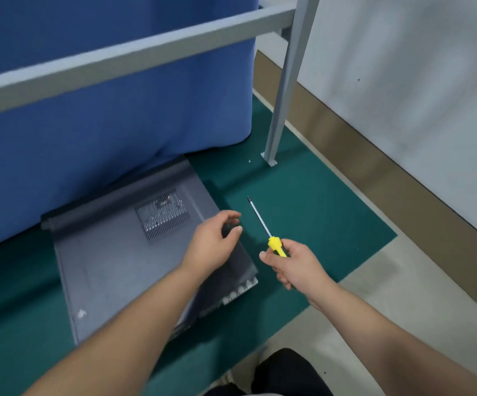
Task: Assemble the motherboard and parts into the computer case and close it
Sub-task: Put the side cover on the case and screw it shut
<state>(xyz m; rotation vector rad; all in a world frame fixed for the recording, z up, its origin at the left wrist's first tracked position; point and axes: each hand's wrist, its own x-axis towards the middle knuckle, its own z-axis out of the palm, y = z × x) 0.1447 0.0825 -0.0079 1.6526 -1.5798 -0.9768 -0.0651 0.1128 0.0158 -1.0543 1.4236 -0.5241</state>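
A dark grey computer case (108, 264) lies flat on the green mat (311, 212), its side panel on top with a mesh vent (163, 214) near the far end. My left hand (214, 241) hovers over the case's right edge, fingers loosely curved and holding nothing. My right hand (294, 267) grips the yellow handle of a screwdriver (263, 224). Its metal shaft points up and to the left over the mat, just right of the case.
A blue curtain (111, 110) hangs behind the case, touching its far end. A grey metal rail (134, 55) crosses above, and a grey post (285, 81) is bolted to the mat at the right. Beyond the mat's right edge are a beige floor (403, 287) and a white wall (420, 81).
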